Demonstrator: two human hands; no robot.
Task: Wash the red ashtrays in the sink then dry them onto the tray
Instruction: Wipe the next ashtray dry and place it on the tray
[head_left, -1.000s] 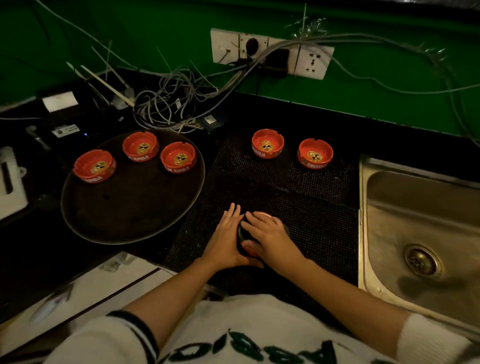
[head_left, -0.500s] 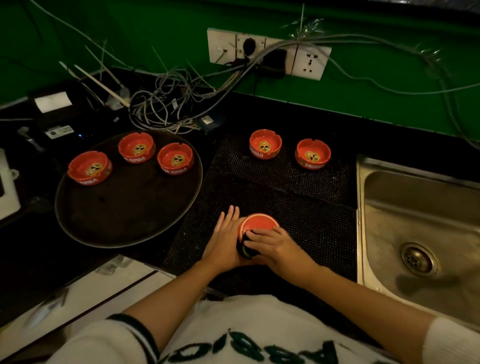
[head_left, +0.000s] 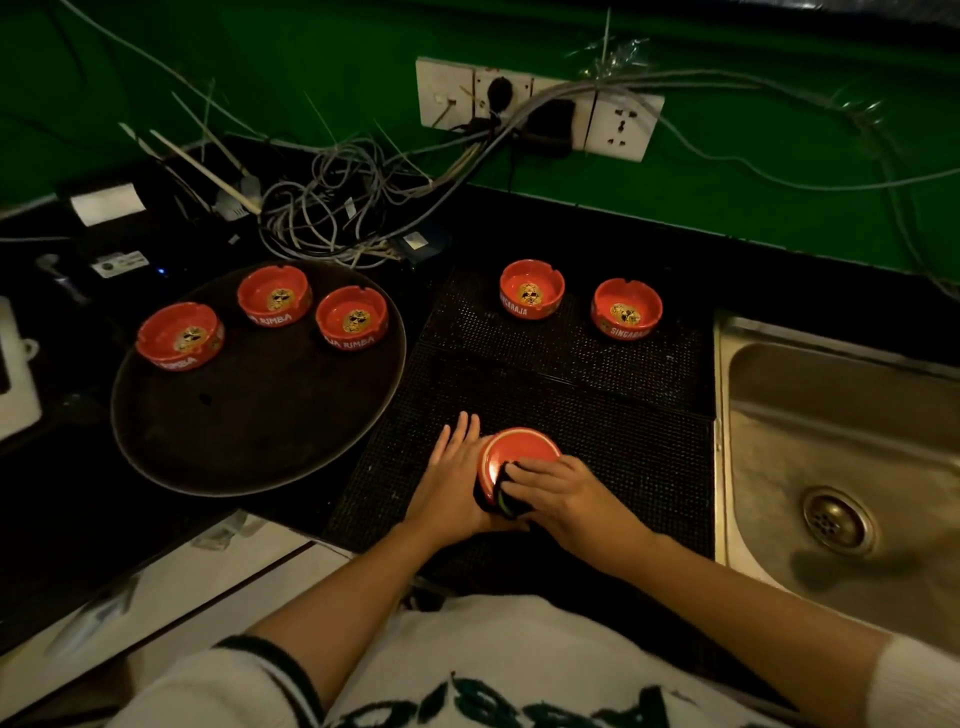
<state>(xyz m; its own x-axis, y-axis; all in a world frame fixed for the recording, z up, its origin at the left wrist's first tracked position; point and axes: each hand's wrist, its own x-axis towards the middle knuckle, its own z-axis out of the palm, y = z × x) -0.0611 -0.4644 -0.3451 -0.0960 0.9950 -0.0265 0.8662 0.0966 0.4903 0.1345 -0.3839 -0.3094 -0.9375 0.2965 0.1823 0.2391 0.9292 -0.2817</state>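
Head view: looks down on a dark desk (head_left: 779, 260) against a green wall, sink at right, tray at left.
Held ashtray: round red glazed ashtray (head_left: 519, 449), turned bottom up and tilted toward the camera, lower centre of the frame, over the black dotted rubber mat (head_left: 597, 405).
Left hand (head_left: 454, 486): fingers straight and together, pressed flat against the left side of the upturned ashtray, steadying it.
Right hand (head_left: 563, 493): fingers curled over a dark cloth (head_left: 501, 501) with a thin green stripe, pressing it onto the near edge of the ashtray's base.
Ashtrays on mat: two more red ashtrays, upright, at the far edge of the mat, centre right; one (head_left: 531, 288) lettered SINGARAJA, the other (head_left: 627, 309) to its right, apart from it.
Tray: large round dark tray (head_left: 260, 441), left of centre, just beside the mat.
Ashtrays on tray: three upright red ashtrays along the far rim; left one (head_left: 179, 336), middle one (head_left: 274, 295), right one (head_left: 352, 318), the last two close together.
Sink: stainless steel sink (head_left: 841, 415) at the right edge, drain (head_left: 837, 521) visible.
Background: tangle of grey cables (head_left: 332, 213) upper centre, running to a white wall socket strip (head_left: 537, 106).
Sleeves: white knitted sweater (head_left: 467, 670) with dark green trim, bottom of the frame.
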